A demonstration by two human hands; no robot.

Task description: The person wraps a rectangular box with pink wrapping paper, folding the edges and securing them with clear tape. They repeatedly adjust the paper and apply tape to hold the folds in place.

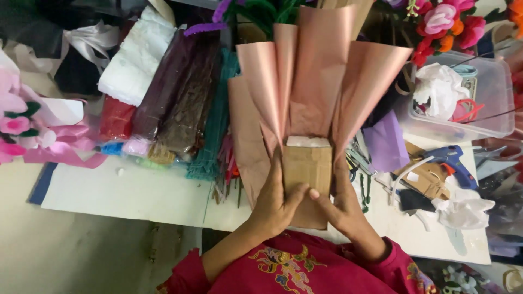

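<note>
Hands — left hand [275, 204] and right hand [340, 207] — clamp cardboard box [308, 174] from both sides at near desk [125, 190] edge, thumbs pressed on its front, pink wrapping paper [321, 76] fanned behind — loose grip likely lets pleats spring apart.

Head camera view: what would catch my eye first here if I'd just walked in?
Probably the fan of shiny rose-gold wrapping paper at the centre, gathered around a brown cardboard block that the left hand and right hand grip from either side. On the right, a blue glue gun lies on the white table; pink fabric flowers fill the top right corner.
</note>
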